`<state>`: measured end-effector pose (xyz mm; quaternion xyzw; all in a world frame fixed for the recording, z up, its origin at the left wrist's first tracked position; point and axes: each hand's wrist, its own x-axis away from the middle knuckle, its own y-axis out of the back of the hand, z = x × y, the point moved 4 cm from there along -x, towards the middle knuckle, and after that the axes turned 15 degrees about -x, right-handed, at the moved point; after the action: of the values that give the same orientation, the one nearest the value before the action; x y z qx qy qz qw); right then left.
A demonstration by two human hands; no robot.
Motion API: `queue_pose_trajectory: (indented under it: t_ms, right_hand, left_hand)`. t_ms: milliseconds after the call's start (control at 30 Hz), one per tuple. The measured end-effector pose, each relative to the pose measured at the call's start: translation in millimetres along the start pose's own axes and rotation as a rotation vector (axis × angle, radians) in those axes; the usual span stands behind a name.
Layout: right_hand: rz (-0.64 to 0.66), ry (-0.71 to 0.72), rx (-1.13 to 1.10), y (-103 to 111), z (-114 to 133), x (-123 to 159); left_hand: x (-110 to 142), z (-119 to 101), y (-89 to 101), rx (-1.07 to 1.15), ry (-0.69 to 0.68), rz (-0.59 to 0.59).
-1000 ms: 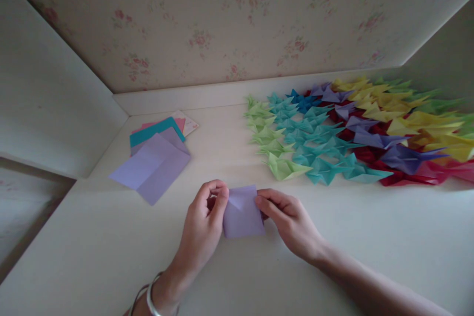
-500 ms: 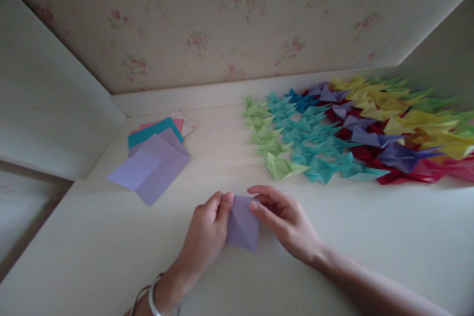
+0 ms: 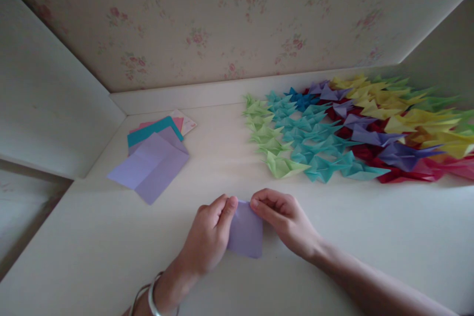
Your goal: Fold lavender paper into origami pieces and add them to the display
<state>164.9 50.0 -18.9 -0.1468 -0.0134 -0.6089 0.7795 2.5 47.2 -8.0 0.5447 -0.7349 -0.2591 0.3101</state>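
A small folded square of purple origami paper (image 3: 246,233) is held just above the white tabletop, between my two hands. My left hand (image 3: 210,231) is closed on its left edge, the thumb lying over the top left corner. At the top right corner, my right hand (image 3: 283,222) pinches the paper between thumb and index finger. The face toward me looks flat, and the fingers behind the paper are hidden. Bracelets circle my left wrist.
Left of my hands lies a creased purple sheet (image 3: 151,168) on a pile with a teal sheet (image 3: 155,131) and pink paper. Rows of folded paper cranes (image 3: 322,133) in green, teal, purple, red and yellow cover the back right. A flowered wall (image 3: 207,19) rises behind.
My right hand has closed from a loose touch to a pinch at the top right corner. The paper's near face, earlier showing a diagonal crease and pointed flap, now looks flat and square.
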Motion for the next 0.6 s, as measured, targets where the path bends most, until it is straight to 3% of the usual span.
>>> queue_pose_trajectory:
  t_ms: [200, 433, 600]
  right_hand:
    - [0.141, 0.035, 0.185, -7.3, 2.5, 1.3]
    - [0.103, 0.009, 0.198, 0.4, 4.3, -0.5]
    - [0.106, -0.051, 0.083, 2.1, 5.9, -2.5]
  left_hand:
    - [2.3, -4.4, -5.7, -0.031, -0.064, 0.068]
    - [-1.3, 2.0, -0.6, 0.229, 0.044, 0.047]
    - [-2.9, 8.9, 6.9, 0.391, 0.13, -0.013]
